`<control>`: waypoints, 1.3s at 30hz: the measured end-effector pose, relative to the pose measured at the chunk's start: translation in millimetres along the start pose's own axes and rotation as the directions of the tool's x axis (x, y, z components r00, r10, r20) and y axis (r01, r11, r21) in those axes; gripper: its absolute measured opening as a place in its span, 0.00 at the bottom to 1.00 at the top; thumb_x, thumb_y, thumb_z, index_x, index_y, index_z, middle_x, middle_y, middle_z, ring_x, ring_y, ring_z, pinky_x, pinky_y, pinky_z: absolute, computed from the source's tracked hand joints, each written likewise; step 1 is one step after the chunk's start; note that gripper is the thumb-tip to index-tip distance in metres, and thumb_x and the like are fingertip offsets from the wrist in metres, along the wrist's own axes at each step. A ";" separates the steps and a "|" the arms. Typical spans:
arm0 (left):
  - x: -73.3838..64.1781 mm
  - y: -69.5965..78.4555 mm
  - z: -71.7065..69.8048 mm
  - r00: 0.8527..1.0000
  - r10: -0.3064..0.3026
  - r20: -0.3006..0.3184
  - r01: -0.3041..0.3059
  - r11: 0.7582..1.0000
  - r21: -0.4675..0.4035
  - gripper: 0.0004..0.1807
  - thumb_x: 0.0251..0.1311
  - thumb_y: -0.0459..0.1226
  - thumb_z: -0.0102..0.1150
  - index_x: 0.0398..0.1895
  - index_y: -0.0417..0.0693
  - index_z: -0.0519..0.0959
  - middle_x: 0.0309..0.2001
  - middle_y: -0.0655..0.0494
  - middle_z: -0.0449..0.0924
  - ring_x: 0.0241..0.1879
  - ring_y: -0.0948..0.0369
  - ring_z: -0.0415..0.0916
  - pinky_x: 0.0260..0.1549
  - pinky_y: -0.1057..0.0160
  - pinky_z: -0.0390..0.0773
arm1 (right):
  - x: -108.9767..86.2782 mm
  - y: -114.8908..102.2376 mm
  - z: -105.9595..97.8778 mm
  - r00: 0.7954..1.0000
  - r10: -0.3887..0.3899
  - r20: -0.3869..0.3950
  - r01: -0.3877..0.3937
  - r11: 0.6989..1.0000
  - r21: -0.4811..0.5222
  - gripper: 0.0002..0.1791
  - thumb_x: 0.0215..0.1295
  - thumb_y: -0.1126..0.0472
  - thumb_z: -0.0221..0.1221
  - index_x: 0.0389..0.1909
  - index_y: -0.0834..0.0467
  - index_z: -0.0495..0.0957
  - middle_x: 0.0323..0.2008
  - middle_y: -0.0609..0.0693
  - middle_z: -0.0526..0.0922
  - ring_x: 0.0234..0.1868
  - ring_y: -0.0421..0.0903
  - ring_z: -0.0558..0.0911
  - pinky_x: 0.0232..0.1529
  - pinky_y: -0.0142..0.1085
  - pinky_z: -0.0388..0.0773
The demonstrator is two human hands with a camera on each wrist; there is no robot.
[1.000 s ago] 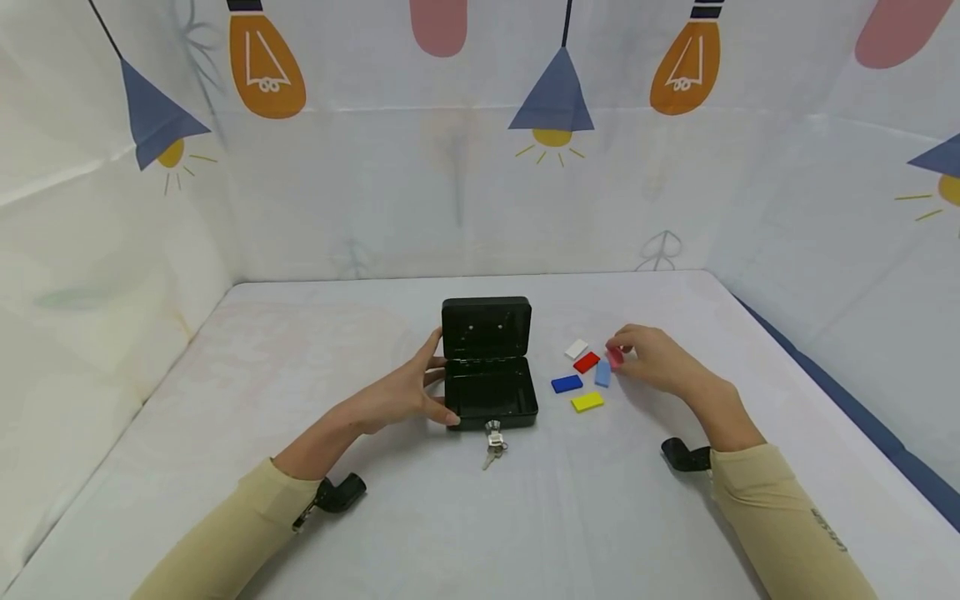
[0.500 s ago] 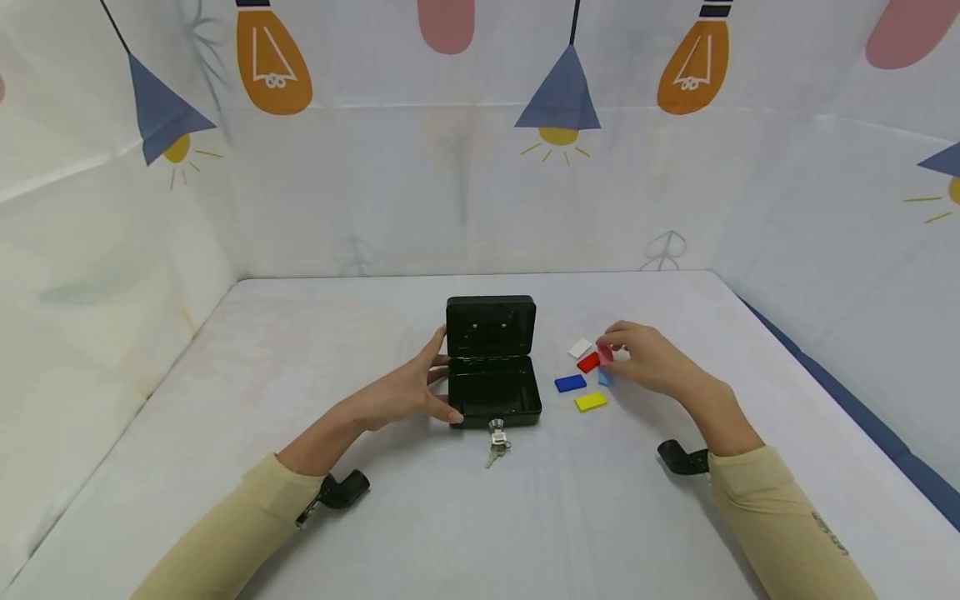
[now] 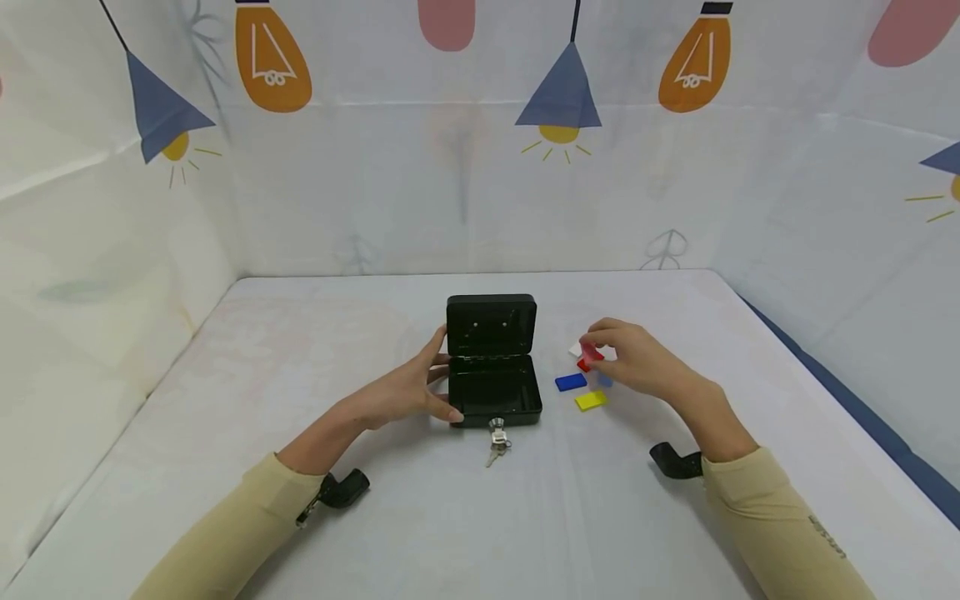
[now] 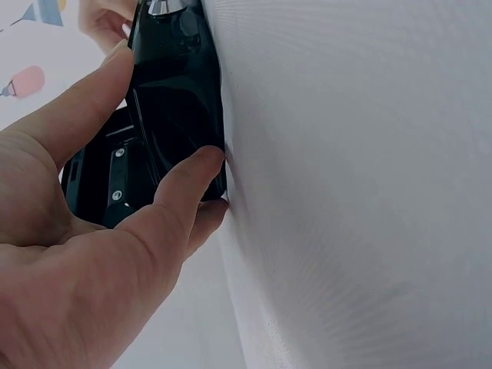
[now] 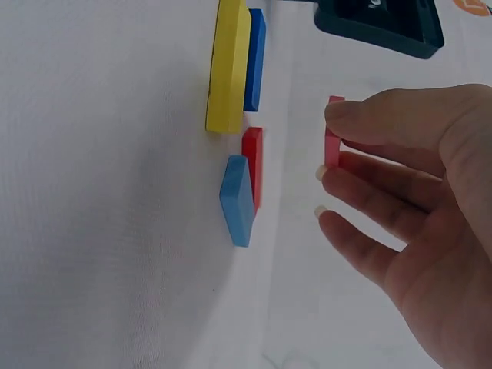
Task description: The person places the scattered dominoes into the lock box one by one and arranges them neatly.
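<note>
A black cash box (image 3: pixel 495 390) stands with its lid (image 3: pixel 491 325) raised, and no contents show inside. My left hand (image 3: pixel 408 387) holds its left side, thumb at the front corner and fingers spread along the side and lid. In the left wrist view those fingers touch the box wall (image 4: pixel 181 115). Between thumb and fingertips my right hand (image 3: pixel 637 358) pinches a pink block (image 5: pixel 332 146), raised off the table. Below and around that hand lie a red block (image 5: pixel 253 165), a light blue block (image 5: pixel 237 200), a yellow block (image 3: pixel 591 401), a dark blue block (image 3: pixel 571 382) and a partly hidden white block (image 3: pixel 575 350).
Keys (image 3: pixel 493 454) hang from the lock at the box front, resting toward the white table (image 3: pixel 450 533). A white patterned cloth wall (image 3: pixel 360 192) closes off the back and sides. A dark wrist camera (image 3: pixel 345 489) sits near the left sleeve.
My right hand has lifted the pink block from beside the light blue block and carried it left, over the red and white blocks. The left hand stays on the cash box.
</note>
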State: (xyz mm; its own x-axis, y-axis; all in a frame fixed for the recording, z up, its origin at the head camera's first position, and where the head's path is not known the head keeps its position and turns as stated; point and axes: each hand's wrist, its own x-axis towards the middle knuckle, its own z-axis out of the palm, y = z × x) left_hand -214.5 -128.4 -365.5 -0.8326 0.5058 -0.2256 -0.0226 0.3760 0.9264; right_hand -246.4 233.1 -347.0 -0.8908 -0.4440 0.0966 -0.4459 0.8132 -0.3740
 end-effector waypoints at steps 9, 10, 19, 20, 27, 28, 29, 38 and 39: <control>-0.4 -1.8 0.2 1.000 0.007 0.011 -0.006 0.999 -0.048 0.77 0.46 0.30 0.77 0.76 0.76 0.21 0.80 0.49 0.41 0.80 0.48 0.39 0.73 0.39 0.53 | 1.4 -14.0 5.7 1.000 -0.030 0.009 0.030 1.000 0.008 0.20 0.63 0.64 0.65 0.57 0.62 0.81 0.55 0.57 0.80 0.54 0.56 0.78 0.54 0.50 0.81; -0.4 -1.9 0.2 1.000 0.008 0.011 -0.007 0.999 -0.054 0.77 0.46 0.30 0.77 0.76 0.76 0.21 0.80 0.49 0.41 0.80 0.48 0.39 0.73 0.39 0.53 | 1.8 -15.7 6.6 0.999 -0.034 0.011 0.034 0.999 0.010 0.20 0.63 0.64 0.65 0.57 0.62 0.81 0.55 0.57 0.80 0.55 0.56 0.78 0.54 0.50 0.82; -1.7 -2.0 0.5 1.000 -0.001 0.014 0.002 0.997 -0.081 0.77 0.46 0.28 0.76 0.75 0.80 0.21 0.80 0.50 0.38 0.81 0.49 0.38 0.71 0.45 0.62 | 4.8 -31.2 13.0 0.992 -0.128 0.004 0.128 0.989 0.071 0.19 0.61 0.65 0.66 0.54 0.63 0.82 0.53 0.55 0.80 0.52 0.54 0.79 0.50 0.47 0.83; -1.6 -2.2 0.3 1.000 0.002 0.016 -0.001 0.997 -0.080 0.77 0.46 0.28 0.76 0.75 0.81 0.22 0.80 0.50 0.38 0.81 0.49 0.38 0.71 0.45 0.62 | 5.2 -32.2 13.5 0.990 -0.140 0.001 0.139 0.987 0.082 0.19 0.61 0.65 0.66 0.54 0.63 0.82 0.52 0.55 0.81 0.51 0.54 0.79 0.50 0.47 0.83; -1.5 -3.6 -0.4 1.000 0.011 0.024 -0.009 0.997 -0.076 0.76 0.47 0.29 0.76 0.74 0.83 0.22 0.80 0.50 0.38 0.81 0.49 0.37 0.71 0.45 0.61 | 9.4 -39.3 16.7 0.978 -0.206 -0.028 0.208 0.969 0.130 0.17 0.60 0.66 0.67 0.51 0.63 0.83 0.49 0.51 0.81 0.49 0.53 0.79 0.49 0.47 0.82; -1.2 -3.7 -0.4 1.000 0.013 0.025 -0.011 0.997 -0.074 0.76 0.47 0.29 0.76 0.74 0.83 0.22 0.80 0.50 0.38 0.81 0.49 0.38 0.71 0.45 0.62 | 10.0 -40.4 17.2 0.976 -0.214 -0.034 0.216 0.967 0.132 0.17 0.60 0.66 0.67 0.50 0.63 0.83 0.49 0.51 0.81 0.49 0.53 0.79 0.48 0.47 0.82; -0.8 -3.7 -0.4 1.000 0.015 0.026 -0.013 0.997 -0.074 0.76 0.46 0.29 0.76 0.74 0.84 0.22 0.80 0.50 0.38 0.81 0.49 0.38 0.71 0.45 0.62 | 10.6 -41.3 17.9 0.974 -0.223 -0.039 0.226 0.965 0.132 0.16 0.59 0.66 0.68 0.50 0.63 0.83 0.48 0.51 0.81 0.49 0.52 0.79 0.48 0.47 0.82; 0.4 0.5 -0.8 1.000 0.003 0.017 -0.002 0.999 -0.038 0.76 0.47 0.31 0.77 0.73 0.85 0.22 0.80 0.51 0.40 0.81 0.50 0.39 0.74 0.42 0.54 | 19.0 -48.5 23.6 0.969 -0.241 -0.053 0.246 0.959 0.142 0.19 0.56 0.65 0.70 0.50 0.62 0.82 0.49 0.51 0.81 0.47 0.49 0.81 0.49 0.43 0.83; 0.2 0.7 -0.9 1.000 0.002 0.018 -0.001 0.999 -0.036 0.76 0.47 0.31 0.77 0.73 0.85 0.22 0.80 0.51 0.40 0.81 0.50 0.39 0.74 0.43 0.55 | 19.8 -48.8 24.0 0.970 -0.237 -0.054 0.242 0.960 0.143 0.19 0.56 0.65 0.70 0.50 0.62 0.82 0.49 0.51 0.81 0.46 0.49 0.82 0.49 0.43 0.83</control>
State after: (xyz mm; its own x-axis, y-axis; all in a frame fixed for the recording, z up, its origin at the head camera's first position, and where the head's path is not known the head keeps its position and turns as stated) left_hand -215.1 -128.8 -364.7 -0.8227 0.5202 -0.2294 -0.0416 0.3472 0.9369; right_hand -240.1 175.6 -349.0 -0.7633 -0.6030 0.2320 -0.6311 0.6189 -0.4676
